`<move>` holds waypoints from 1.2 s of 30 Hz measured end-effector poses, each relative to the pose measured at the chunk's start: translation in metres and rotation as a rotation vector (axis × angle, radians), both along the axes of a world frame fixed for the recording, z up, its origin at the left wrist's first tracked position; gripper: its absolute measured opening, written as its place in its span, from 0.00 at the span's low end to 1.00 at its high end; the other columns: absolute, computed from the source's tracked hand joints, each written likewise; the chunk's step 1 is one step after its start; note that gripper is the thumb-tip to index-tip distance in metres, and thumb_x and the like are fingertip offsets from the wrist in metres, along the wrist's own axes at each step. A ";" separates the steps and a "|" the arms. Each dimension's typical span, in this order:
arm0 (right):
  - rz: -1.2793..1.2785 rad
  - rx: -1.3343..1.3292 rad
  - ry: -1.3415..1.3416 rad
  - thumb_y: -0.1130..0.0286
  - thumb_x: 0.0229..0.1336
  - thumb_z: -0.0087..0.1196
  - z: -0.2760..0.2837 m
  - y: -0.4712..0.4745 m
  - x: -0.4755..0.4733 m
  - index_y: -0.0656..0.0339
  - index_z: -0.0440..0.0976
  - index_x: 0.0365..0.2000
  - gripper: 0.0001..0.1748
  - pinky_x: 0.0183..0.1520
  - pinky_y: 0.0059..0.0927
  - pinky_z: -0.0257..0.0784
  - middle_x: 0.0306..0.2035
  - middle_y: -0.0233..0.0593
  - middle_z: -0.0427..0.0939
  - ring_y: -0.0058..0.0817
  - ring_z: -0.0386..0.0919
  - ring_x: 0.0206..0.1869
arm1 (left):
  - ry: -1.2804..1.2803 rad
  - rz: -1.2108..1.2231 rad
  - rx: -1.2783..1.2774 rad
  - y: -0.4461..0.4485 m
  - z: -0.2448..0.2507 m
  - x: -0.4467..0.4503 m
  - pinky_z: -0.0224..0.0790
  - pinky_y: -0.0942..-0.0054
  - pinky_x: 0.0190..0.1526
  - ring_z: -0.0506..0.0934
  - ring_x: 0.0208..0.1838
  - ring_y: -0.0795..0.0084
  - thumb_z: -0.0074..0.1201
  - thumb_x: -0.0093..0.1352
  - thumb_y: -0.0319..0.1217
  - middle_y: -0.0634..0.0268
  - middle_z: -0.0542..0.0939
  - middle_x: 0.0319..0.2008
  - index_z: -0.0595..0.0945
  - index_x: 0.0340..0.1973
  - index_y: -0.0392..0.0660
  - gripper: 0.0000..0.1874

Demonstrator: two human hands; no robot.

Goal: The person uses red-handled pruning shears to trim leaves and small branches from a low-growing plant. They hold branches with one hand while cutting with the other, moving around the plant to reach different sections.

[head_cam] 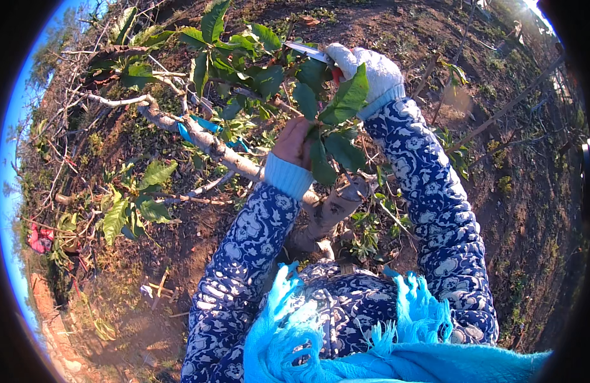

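My right hand (367, 67), in a white knit glove, grips a cutting tool with a red handle and a pointed silver blade (308, 50). The blade points left among green leaves; whether it has a second blade is hidden. My left hand (293, 141) is bare, and its fingers curl around a leafy shoot (344, 101) with broad green leaves. Leaves cover part of those fingers. Just behind the left wrist runs a thick pale tree branch (218, 149). Below the hands stands the sawn end of a stout trunk (350, 189).
Blue strips (206, 125) are tied around the thick branch. Bare twigs (508, 107) slant across the right side, and a lower leafy twig (153, 210) reaches left. A red object (40, 238) is at the far left. My blue scarf (352, 354) hangs in front of me.
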State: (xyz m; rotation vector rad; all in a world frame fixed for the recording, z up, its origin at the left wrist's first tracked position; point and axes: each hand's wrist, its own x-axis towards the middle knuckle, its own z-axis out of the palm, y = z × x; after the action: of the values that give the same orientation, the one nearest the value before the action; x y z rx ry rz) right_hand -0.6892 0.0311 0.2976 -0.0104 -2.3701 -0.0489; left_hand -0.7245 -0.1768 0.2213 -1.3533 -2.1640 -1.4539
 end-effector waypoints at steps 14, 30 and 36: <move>0.332 -0.377 -0.072 0.67 0.56 0.61 -0.018 0.020 -0.003 0.50 0.74 0.52 0.22 0.46 0.41 0.78 0.40 0.43 0.83 0.44 0.82 0.44 | 0.062 0.019 0.037 -0.001 -0.010 -0.008 0.72 0.70 0.51 0.79 0.47 0.59 0.56 0.62 0.19 0.56 0.78 0.45 0.79 0.49 0.41 0.18; 0.785 -0.888 -0.405 0.69 0.62 0.61 -0.049 0.034 -0.028 0.65 0.73 0.57 0.24 0.57 0.30 0.72 0.49 0.38 0.80 0.26 0.77 0.50 | -0.014 0.007 0.040 -0.003 -0.008 -0.003 0.73 0.72 0.49 0.80 0.47 0.64 0.57 0.62 0.19 0.58 0.78 0.44 0.78 0.49 0.42 0.19; 1.193 -0.934 -0.364 0.70 0.65 0.58 -0.064 0.042 -0.048 0.67 0.71 0.57 0.23 0.54 0.27 0.77 0.49 0.38 0.81 0.23 0.79 0.49 | -0.049 0.022 0.018 -0.003 -0.011 -0.002 0.73 0.72 0.49 0.80 0.47 0.66 0.57 0.61 0.18 0.60 0.78 0.45 0.79 0.50 0.42 0.20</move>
State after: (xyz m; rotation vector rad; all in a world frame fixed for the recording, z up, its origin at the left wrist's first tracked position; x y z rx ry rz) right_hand -0.7369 0.0727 0.2333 0.9921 -2.1314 1.6858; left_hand -0.7269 -0.1794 0.2106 -1.2966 -2.1832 -1.5099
